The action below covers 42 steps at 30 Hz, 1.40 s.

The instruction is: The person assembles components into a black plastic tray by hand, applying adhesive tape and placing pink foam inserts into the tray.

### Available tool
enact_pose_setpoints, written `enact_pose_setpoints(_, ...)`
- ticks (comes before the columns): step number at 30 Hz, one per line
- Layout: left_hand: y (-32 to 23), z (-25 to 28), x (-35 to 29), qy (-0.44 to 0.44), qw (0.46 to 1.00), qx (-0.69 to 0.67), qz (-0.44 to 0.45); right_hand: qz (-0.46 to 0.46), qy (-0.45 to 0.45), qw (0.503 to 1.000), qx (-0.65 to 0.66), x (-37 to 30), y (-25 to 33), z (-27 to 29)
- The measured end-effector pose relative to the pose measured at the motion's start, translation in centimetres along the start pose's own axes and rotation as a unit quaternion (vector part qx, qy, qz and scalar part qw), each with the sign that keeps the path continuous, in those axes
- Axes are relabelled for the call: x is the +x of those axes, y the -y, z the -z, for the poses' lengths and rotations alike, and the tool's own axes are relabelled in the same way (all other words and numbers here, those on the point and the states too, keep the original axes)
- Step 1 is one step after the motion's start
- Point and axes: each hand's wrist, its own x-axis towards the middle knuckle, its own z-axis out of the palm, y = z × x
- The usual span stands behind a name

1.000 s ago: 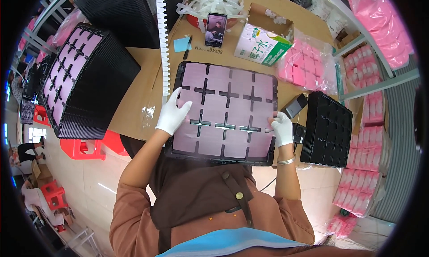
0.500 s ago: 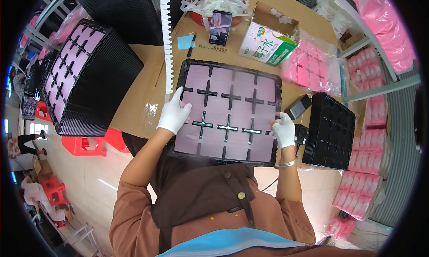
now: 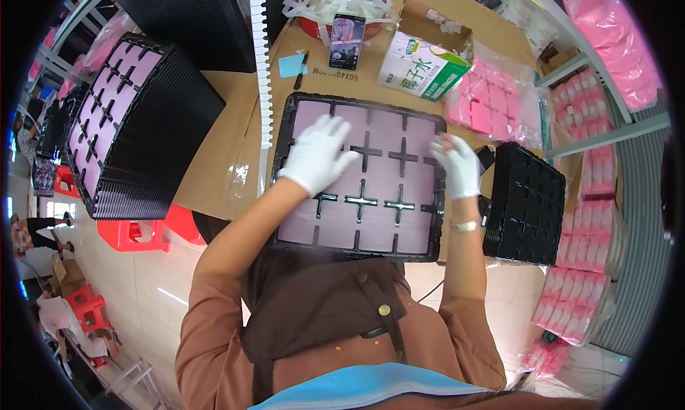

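A black plastic tray (image 3: 360,254) lies in front of me, with lilac square pads in its compartments and black cross-shaped dividers between them. My left hand (image 3: 320,155), in a white glove, is spread over the upper left pads with its fingers apart and nothing seen in it. At the tray's upper right edge is my right hand (image 3: 458,169), gloved too, its bare fingertips curled together in a pinch. Whatever those fingers may hold is too small to make out.
A tall stack of black trays (image 3: 153,128) topped with lilac pads stands left. Right are more black trays (image 3: 528,204). Behind lie a phone (image 3: 347,42), a pen (image 3: 301,72), a carton (image 3: 421,67), bagged pink pads (image 3: 492,99) and a bowl of white strips (image 3: 342,7).
My left hand has left the tray's left edge and moved right and up over the pads, its fingers spreading. My right hand has slid up along the right edge.
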Motion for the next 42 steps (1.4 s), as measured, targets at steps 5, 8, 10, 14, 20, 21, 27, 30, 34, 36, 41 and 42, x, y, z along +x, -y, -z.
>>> enact_pose_setpoints(5,2.3,-3.8,0.9,0.034,0.995,0.067,-0.064,-0.078,0.057,0.995,0.015,4.1,-3.6,-2.0)
enact_pose_setpoints(8,4.8,-1.4,-1.2,0.069,0.997,0.033,-0.011,-0.121,-0.017,0.989,0.088,5.0,-3.3,-0.2)
enact_pose_setpoints(10,5.5,-1.0,-1.8,0.052,0.993,0.104,-0.034,-0.051,-0.008,0.991,-0.124,4.2,-3.0,-1.5)
enact_pose_setpoints(14,5.1,-1.3,-1.0,0.033,0.993,0.105,-0.035,-0.074,0.027,0.997,0.013,4.3,-3.7,-3.7)
enact_pose_setpoints(20,3.7,1.1,-6.8,0.064,0.993,0.086,-0.041,-0.004,0.044,0.991,-0.123,0.5,-2.7,2.5)
enact_pose_setpoints(21,3.1,1.3,-8.6,0.097,0.991,0.074,-0.062,-0.054,0.063,0.993,-0.08,-2.4,-1.2,1.4)
enact_pose_setpoints(27,0.8,3.2,-16.3,0.161,0.985,-0.003,-0.058,-0.202,0.244,0.911,-0.263,-11.5,-0.2,2.3)
enact_pose_setpoints(30,1.7,3.1,-18.7,0.133,0.987,-0.059,-0.065,-0.038,0.151,0.869,-0.47,-12.1,0.9,2.8)
enact_pose_setpoints(34,2.6,1.5,-17.4,-0.078,0.938,-0.2,0.272,0.081,-0.057,0.875,-0.473,-9.6,-5.2,6.7)
enact_pose_setpoints(36,2.5,0.2,-17.1,-0.109,0.922,-0.194,0.318,0.104,-0.082,0.872,-0.471,-9.5,-5.8,5.8)
enact_pose_setpoints(41,0.7,0.3,-17.7,-0.185,0.93,-0.115,0.297,0.124,-0.123,0.881,-0.439,-10.8,-2.9,4.4)
enact_pose_setpoints(42,0.5,0.3,-18.1,-0.198,0.915,-0.173,0.306,0.124,-0.11,0.881,-0.443,-10.9,-1.6,4.4)
